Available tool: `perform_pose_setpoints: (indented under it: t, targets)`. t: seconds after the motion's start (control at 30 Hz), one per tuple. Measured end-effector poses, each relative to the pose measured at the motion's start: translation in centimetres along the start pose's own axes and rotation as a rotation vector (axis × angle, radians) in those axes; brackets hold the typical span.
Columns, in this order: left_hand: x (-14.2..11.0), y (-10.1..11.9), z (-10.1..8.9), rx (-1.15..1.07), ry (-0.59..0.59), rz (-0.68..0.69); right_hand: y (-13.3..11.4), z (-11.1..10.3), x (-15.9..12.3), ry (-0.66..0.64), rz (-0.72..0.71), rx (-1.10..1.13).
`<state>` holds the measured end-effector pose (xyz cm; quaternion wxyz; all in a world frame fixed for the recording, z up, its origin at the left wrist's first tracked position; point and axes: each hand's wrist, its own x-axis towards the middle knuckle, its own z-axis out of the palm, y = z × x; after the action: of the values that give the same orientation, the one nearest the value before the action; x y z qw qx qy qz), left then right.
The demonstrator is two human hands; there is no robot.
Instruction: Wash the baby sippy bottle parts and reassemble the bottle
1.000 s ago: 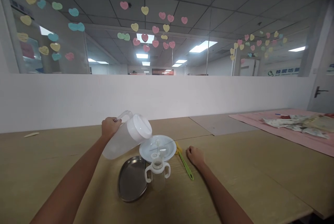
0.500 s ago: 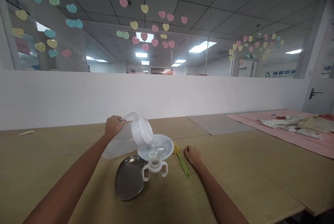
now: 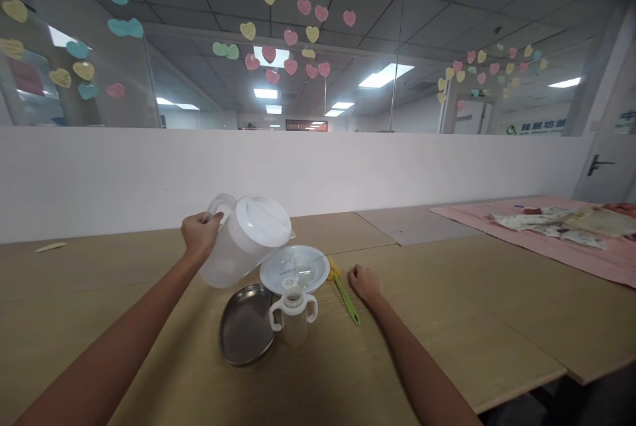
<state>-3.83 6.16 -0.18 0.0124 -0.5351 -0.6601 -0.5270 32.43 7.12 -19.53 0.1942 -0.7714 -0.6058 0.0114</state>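
Observation:
My left hand is closed around the handle of a translucent plastic pitcher with a white lid, tilted to the right. Below it a kidney-shaped metal tray lies on the table. To the tray's right stands an uncapped baby bottle with two white handles. Behind the bottle, a white plate holds clear bottle parts. My right hand rests on the table with its fingers curled; whether anything is in them is hidden. Just left of it lies a green-handled brush with a yellow head.
The wooden table runs along a white half wall with glass above. On the right, a pink cloth bears crumpled fabric pieces. A flat pale piece lies at the far left.
The pitcher has come up a little and its lid has turned toward me, so it stands less tilted. My right hand stays in place; the view has shifted slightly.

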Motion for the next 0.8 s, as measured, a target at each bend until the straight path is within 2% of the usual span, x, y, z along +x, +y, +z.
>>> perform_pose_setpoints:
  t: [0.07,0.27,0.4,0.53,0.7,0.8]
  targets:
    - [-0.7,0.6,-0.8,-0.043,0.038,0.041,0.0,0.0,0.0,-0.005,0.006,0.003]
    - [-2.7,1.7,-2.9,-0.047,-0.051,0.304,0.1,-0.1,-0.2,-0.015,0.016,0.005]
    - [-3.1,0.8,-3.1,-0.053,-0.020,0.274,0.0,-0.3,-0.3,-0.008,0.005,0.001]
    - [-3.2,0.1,-2.7,-0.033,-0.046,0.331,0.0,-0.3,-0.3,-0.008,0.009,-0.004]
    - [-3.3,0.3,-2.6,-0.017,-0.120,0.361,0.0,-0.3,-0.3,-0.006,0.007,-0.003]
    - [-3.2,0.5,-2.7,0.009,-0.125,0.408,0.0,-0.3,-0.3,-0.005,0.007,-0.003]
